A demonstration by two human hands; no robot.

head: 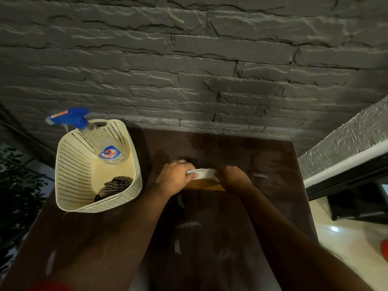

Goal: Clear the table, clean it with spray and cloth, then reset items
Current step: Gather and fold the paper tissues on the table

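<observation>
A dark stone wall [189,59] rose behind the glossy brown table [262,164]. Near its middle, the left hand [175,175] and right hand [234,178] each gripped one end of a white-topped wooden box [204,179], its long axis running left to right. At the table's left edge, a cream basket [73,175] held a spray bottle [100,141], nozzle pointing left, and a striped cloth [115,185].
</observation>
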